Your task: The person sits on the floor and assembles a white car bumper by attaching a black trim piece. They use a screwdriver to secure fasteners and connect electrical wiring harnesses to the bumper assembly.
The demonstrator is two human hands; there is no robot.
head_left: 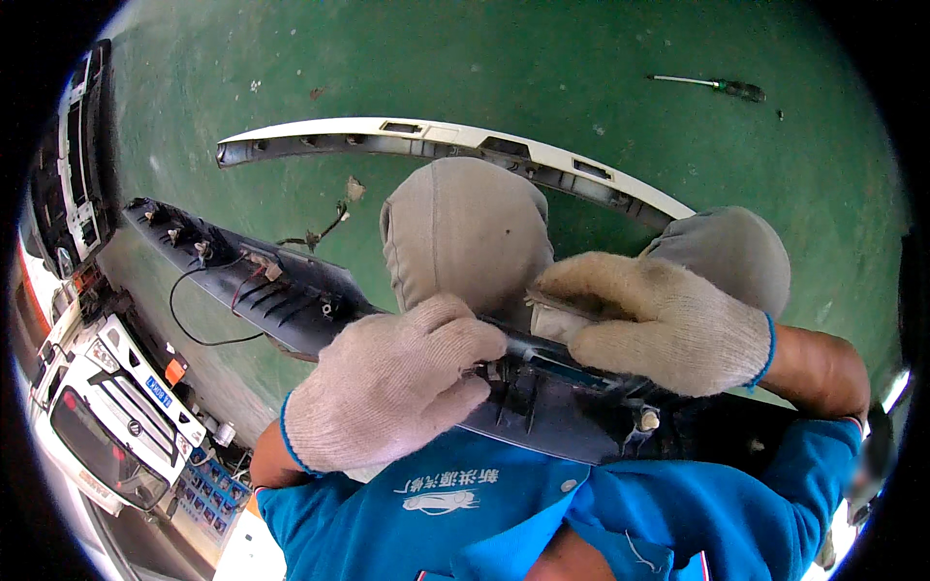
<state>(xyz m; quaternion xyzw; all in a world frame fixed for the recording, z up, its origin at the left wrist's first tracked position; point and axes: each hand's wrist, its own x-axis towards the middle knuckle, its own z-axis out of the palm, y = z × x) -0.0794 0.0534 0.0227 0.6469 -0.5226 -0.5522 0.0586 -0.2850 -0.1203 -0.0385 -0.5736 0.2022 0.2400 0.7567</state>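
– Green floor (601,77) behind, screwdriver (739,90) at two o'clock. And the dark panel (576,426)?
– Running from ten to four o'clock.
– Grip?
– Left hand (392,382): curled at the panel, hold impossible to tell. Right hand (673,324): closed around a pale folded piece (555,324).

Left hand (392,380) and right hand (668,320) (in 2 pale gloves (358,402)) are over a dark panel (547,416).

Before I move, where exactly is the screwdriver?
In the head view, the screwdriver lies on the green floor at the upper right, beyond the right knee and the white-faced curved strip, its handle toward the right.
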